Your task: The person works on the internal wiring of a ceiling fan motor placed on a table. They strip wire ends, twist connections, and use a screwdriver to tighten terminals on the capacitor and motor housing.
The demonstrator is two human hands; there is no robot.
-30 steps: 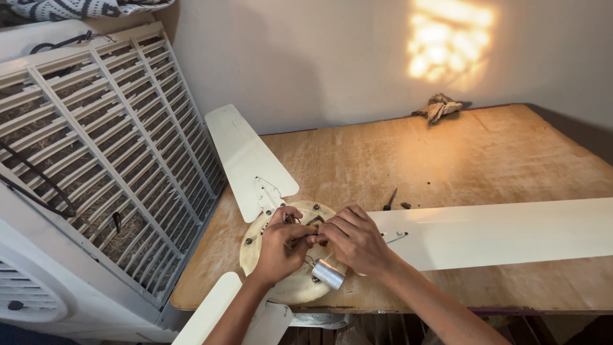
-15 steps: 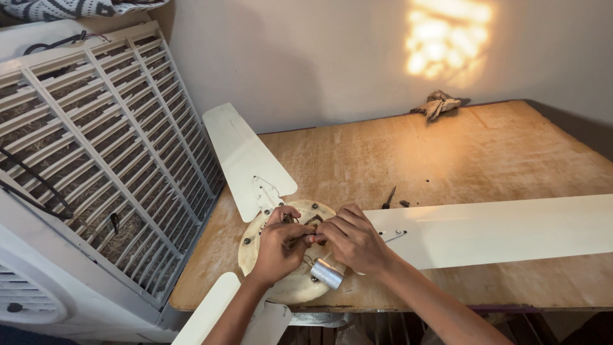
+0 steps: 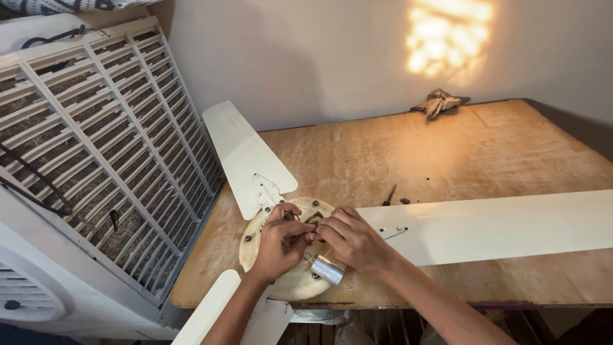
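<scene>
Little has moved since the earlier frames: both hands remain bunched over the middle of the fan hub, and only the view has shifted slightly, so the desk sits a touch lower in the picture. The left hand [image 3: 281,241] is curled, its grip pinched nearly closed on something small at the centre of the round cream fan hub [image 3: 287,252]; what exactly it pinches is too small to tell. The right hand [image 3: 353,237] meets it from the right, fingertips closed together against the same spot, touching the left hand's fingers. The hub lies flat at the near left edge of the wooden desk [image 3: 460,160]. A small silver cylinder [image 3: 327,269] rests on the hub just near the right wrist. Three cream blades spread from the hub: one [image 3: 246,156] reaching far and left, one long blade [image 3: 504,225] running to the right across the desk, and one [image 3: 211,310] hanging off the near edge. A dark screw [image 3: 389,194] lies on the desk just beyond the long blade. A crumpled rag [image 3: 438,102] sits at the far side by the wall. A white slatted cooler [image 3: 83,160] stands to the left of the desk.
</scene>
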